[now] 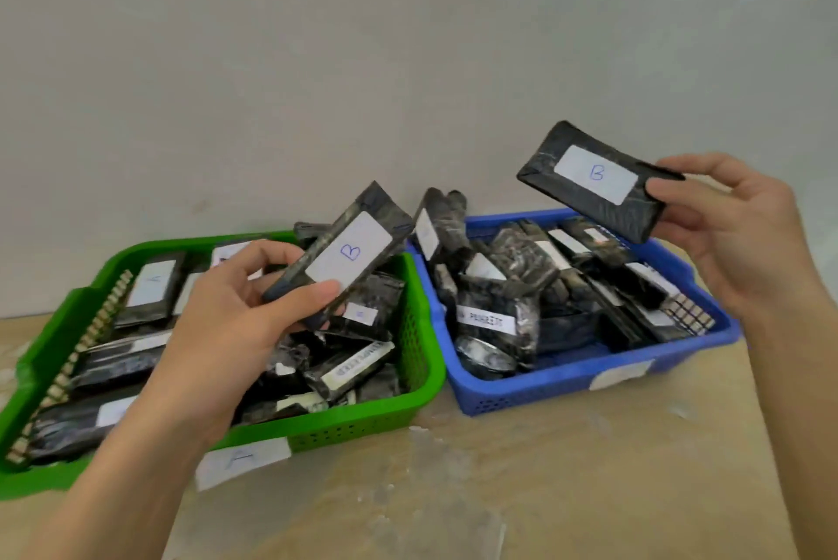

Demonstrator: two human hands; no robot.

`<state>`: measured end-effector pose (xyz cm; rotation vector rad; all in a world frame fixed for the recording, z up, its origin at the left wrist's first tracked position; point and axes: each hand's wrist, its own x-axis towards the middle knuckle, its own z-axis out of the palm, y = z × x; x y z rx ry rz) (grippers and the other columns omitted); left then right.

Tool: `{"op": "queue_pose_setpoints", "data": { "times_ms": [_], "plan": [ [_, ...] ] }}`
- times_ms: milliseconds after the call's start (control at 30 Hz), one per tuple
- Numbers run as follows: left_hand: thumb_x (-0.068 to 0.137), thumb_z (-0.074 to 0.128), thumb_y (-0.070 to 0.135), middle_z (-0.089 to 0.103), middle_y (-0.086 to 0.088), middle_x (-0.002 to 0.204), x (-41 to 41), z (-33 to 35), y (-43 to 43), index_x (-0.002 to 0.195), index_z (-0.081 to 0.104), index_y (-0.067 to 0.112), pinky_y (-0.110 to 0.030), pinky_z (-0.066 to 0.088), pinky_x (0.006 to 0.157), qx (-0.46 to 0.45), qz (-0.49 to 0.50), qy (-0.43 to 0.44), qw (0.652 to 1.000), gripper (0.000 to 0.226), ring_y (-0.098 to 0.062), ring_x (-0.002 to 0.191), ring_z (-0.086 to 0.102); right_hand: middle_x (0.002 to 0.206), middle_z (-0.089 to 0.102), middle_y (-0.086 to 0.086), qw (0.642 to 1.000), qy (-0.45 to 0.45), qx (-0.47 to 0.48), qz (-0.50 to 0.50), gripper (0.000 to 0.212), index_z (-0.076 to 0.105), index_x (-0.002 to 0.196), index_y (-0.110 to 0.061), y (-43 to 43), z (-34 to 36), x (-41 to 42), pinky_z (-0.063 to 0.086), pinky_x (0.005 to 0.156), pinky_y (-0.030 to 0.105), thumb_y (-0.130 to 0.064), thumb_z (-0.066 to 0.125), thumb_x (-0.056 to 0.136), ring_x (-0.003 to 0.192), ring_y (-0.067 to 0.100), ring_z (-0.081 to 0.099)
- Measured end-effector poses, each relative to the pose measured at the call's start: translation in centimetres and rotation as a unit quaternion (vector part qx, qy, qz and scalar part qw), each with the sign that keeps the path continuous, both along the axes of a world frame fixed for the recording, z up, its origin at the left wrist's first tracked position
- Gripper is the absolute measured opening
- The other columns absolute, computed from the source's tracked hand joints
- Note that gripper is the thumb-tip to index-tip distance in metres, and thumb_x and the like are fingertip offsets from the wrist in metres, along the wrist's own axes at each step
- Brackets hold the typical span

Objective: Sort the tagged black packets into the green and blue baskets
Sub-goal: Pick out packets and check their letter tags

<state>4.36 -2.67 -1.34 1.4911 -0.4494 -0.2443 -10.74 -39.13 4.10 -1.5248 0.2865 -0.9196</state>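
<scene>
Tabletop [544, 491] is lying nearest. Centre left, the left hand [226, 323] is pinching a B packet [338, 255] over the green basket [358, 423]; upper right, the right hand [734, 233] is pinching a second packet [594, 183] above the blue basket [567, 382]. Releasing left risks missorting, if B means blue.

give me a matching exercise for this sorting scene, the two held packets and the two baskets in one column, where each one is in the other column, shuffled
Column one
1. left-hand packet
2. right-hand packet
3. green basket
4. blue basket

Column two
a. stands on the table, to the right
b. held over the green basket
c. stands on the table, to the left
d. held up above the blue basket's far rim

Pairs: 1-b, 2-d, 3-c, 4-a
</scene>
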Motion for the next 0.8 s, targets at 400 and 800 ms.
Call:
{"op": "queue_pose_setpoints", "data": {
  "times_ms": [400, 800],
  "plan": [
    [0.084, 0.082, 0.007, 0.082, -0.007, 0.095, -5.0, 2.1, -16.5, 0.093, 0.065, 0.017, -0.039, 0.062, 0.08, -0.031, -0.032, -0.048, 0.998, 0.021, -0.026, 0.083, 0.078, 0.085, 0.08, -0.006, 0.979, 0.157, -0.132, 0.016, 0.033, 0.073, 0.083, -0.024, -10.6, -1.8, -4.7, 0.062, 0.064, 0.024, 0.009, 0.074, 0.085, 0.08, 0.011, 0.075],
    [0.084, 0.083, 0.01, 0.082, -0.003, 0.086, -4.7, 3.1, -22.6, 0.09, 0.066, 0.017, -0.058, 0.056, 0.093, -0.045, 0.009, -0.014, 0.999, 0.018, -0.021, 0.078, 0.076, 0.082, 0.076, 0.014, 0.991, 0.091, 0.0, -0.095, 0.025, 0.064, 0.069, -0.01, -12.2, -4.4, 0.2, 0.063, 0.057, 0.03, -0.002, 0.085, 0.081, 0.07, 0.023, 0.077]
  ]
}}
